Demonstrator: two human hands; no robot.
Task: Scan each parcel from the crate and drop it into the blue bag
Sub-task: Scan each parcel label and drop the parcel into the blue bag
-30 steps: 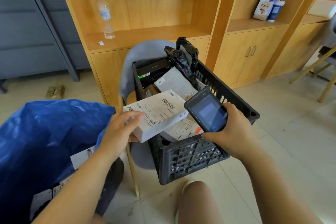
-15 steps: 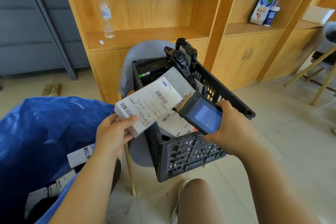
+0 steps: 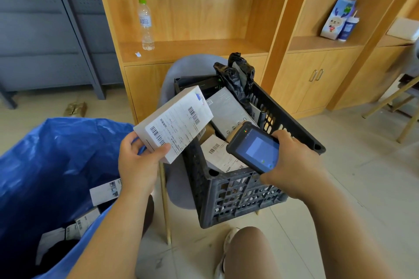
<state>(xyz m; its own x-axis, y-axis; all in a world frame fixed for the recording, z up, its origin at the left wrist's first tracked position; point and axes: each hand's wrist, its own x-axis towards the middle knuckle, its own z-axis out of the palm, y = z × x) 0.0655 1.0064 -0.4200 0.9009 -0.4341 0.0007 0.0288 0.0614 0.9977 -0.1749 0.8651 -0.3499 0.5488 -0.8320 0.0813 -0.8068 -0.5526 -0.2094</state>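
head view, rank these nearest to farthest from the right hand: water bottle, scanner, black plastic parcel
1. scanner: held in the right hand, over the near end of the crate.
2. black plastic parcel: at the crate's far end.
3. water bottle: on the shelf beyond the crate, to the left.

This looks like an office-style room used for parcel sorting. Light wooden shelf units with cupboard doors point(image 3: 317, 88) line the wall beside a grey perforated metal rack point(image 3: 74, 7). A black slatted plastic crate point(image 3: 238, 197) of packages, a white barcode-labelled cardboard parcel point(image 3: 179, 120), a large blue woven plastic bag point(image 3: 45, 161) and a dark handheld scanner point(image 3: 254, 148) show shipping work.
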